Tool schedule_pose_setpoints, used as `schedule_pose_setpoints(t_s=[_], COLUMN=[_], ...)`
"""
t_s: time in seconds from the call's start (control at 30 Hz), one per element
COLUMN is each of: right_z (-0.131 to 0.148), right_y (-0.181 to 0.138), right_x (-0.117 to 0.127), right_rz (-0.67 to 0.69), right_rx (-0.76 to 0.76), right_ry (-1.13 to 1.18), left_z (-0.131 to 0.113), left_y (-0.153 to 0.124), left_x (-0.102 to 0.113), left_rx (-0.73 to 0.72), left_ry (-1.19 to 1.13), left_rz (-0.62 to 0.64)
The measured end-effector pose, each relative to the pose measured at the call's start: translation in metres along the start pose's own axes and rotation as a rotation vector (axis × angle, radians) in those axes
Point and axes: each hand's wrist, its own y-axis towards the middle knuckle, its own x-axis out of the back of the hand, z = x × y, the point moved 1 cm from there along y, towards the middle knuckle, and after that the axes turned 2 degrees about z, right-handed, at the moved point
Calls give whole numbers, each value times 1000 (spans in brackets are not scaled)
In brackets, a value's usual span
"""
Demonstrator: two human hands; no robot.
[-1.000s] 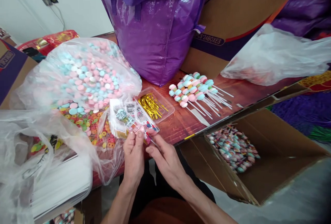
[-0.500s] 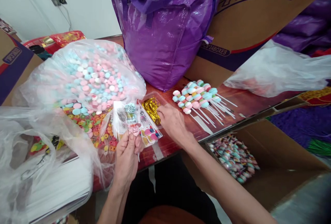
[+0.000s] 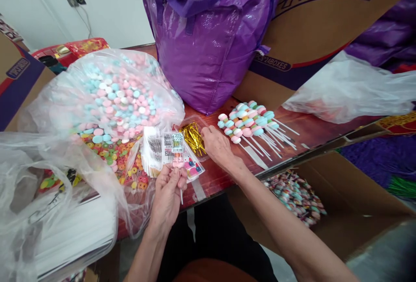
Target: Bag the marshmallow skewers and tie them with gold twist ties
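Observation:
My left hand [image 3: 170, 186] is closed round the lower end of a candy stick [image 3: 177, 154] in a clear printed wrapper. Its white stick pokes out below my fingers. The fingers of my right hand [image 3: 218, 144] are drawn together at the right side of a clear plastic tray [image 3: 202, 122], among gold twist ties [image 3: 192, 136]. What those fingertips hold, if anything, is hidden. Under and beside the wrapped candy lie a stack of printed clear bags [image 3: 152, 154] and a colourful printed bag [image 3: 195, 170].
Unwrapped candy sticks [image 3: 248, 119] lie in a pile to the right. At left, a plastic bag [image 3: 42, 104] spills pink, blue and white candies beside gummy rings [image 3: 133, 171]. Behind stands a purple bag [image 3: 208, 56]. Wrapped candies [image 3: 299, 197] fill part of a low carton [image 3: 344, 195].
My left hand has shifted right with the candy stick, closer to the tray. My right hand stays at the gold twist ties, moving only slightly.

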Motion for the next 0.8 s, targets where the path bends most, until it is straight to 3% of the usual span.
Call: schedule_pose_setpoints(t_s=[0.2, 0.43, 0.67, 0.73, 0.8], right_z=[9, 17, 2, 0, 2], right_y=[10, 15, -7, -26, -49], right_x=[-1, -2, 13, 17, 18], right_rz=[25, 15, -103, -169, -197], right_rx=[-24, -16, -46, 4, 113], right_ry=[25, 74, 183, 372, 738], left_z=[4, 5, 3, 4, 5], left_y=[-1, -1, 1, 3, 4], left_x=[5, 5, 0, -2, -5], left_rx=[42, -47, -153, -170, -171], left_ry=[-48, 30, 96, 120, 138], left_rz=[-63, -87, -132, -117, -95])
